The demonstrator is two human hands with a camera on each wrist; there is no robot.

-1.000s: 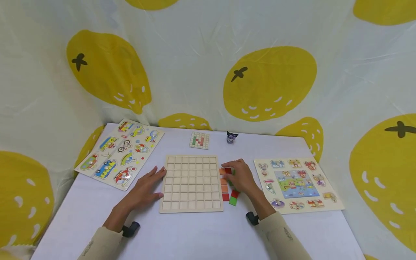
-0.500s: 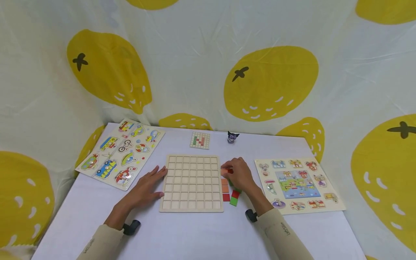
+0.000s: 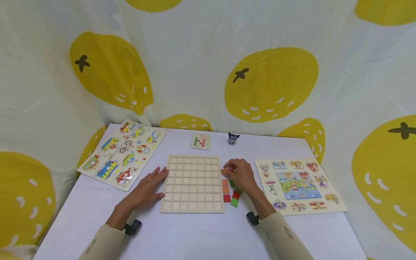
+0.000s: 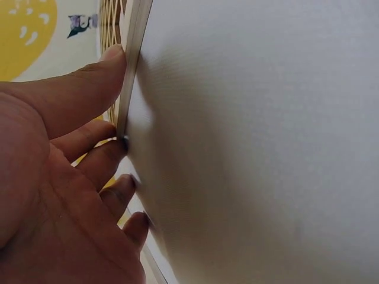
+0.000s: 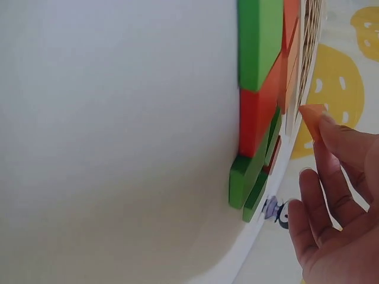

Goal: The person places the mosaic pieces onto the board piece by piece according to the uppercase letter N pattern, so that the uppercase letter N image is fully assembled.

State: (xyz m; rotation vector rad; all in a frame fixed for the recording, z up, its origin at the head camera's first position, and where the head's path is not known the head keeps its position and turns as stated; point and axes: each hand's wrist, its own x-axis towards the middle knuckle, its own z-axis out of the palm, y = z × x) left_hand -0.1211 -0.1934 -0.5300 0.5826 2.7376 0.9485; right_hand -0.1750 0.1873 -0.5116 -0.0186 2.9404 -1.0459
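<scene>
One orange tile point(image 5: 312, 118) pinched, right hand point(image 3: 241, 176) | left hand point(image 3: 146, 188) straight-fingered, touching grid board point(image 3: 193, 210)

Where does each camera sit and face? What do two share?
Head: on the head, facing forward and down at the grid board; left hand, right hand and sleeves show.
Left wrist: on that wrist, facing the left hand touching the grid board; only that hand shows.
Right wrist: on that wrist, facing the right hand pinching an orange tile; only that hand shows.
Wrist views share the grid board and dark figurine.
</scene>
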